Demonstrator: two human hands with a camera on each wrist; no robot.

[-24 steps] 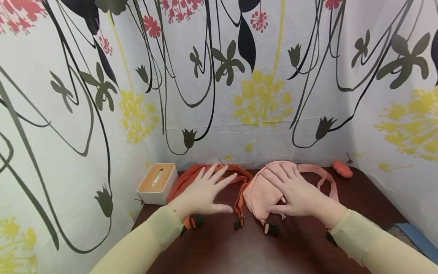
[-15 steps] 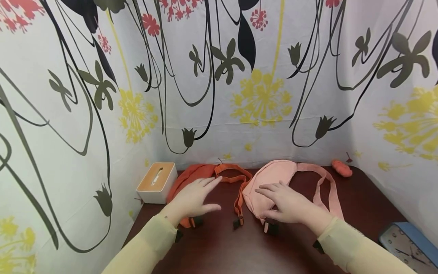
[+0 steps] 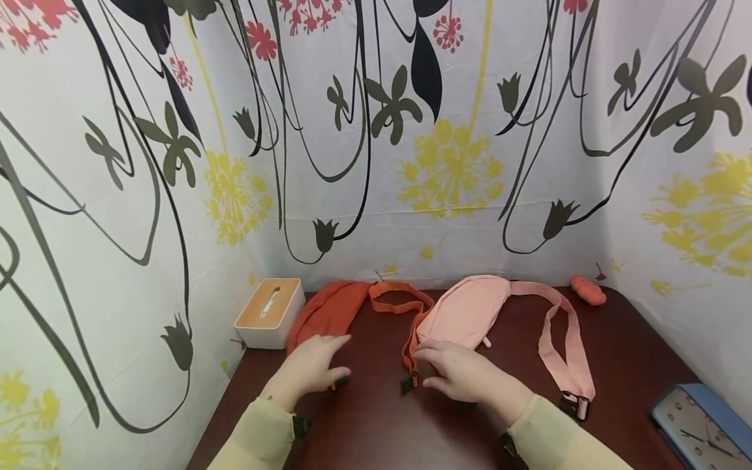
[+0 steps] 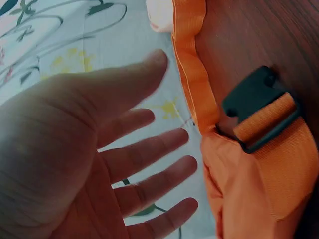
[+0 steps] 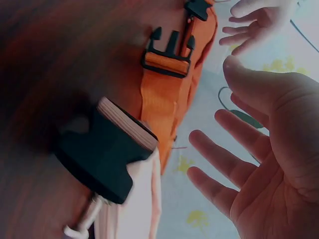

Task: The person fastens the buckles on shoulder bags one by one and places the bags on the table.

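Note:
An orange waist bag (image 3: 331, 310) lies at the back left of the table, its strap (image 3: 405, 297) looping right to a black buckle (image 5: 169, 57). Beside it is a pink waist bag (image 3: 467, 310), whose strap (image 3: 566, 339) runs right and forward. My left hand (image 3: 308, 369) hovers before the orange bag, fingers spread and holding nothing; a black buckle (image 4: 259, 107) shows near it in the left wrist view. In front of the pink bag, my right hand (image 3: 464, 372) hovers with loose fingers, partly hiding the bag. Another black buckle (image 5: 104, 149) appears close by in the right wrist view.
A white tissue box (image 3: 264, 329) with a wooden-looking top stands at the back left. A coral-coloured bundle (image 3: 587, 290) sits in the back right corner, and a blue clock (image 3: 702, 424) at the front right. Patterned cloth (image 3: 446, 241) walls the table's back and sides.
Both hands have drawn back toward the front, off the two bags, and the right hand has also moved left. More of the bags and the pink strap now shows. The bags stay where they were.

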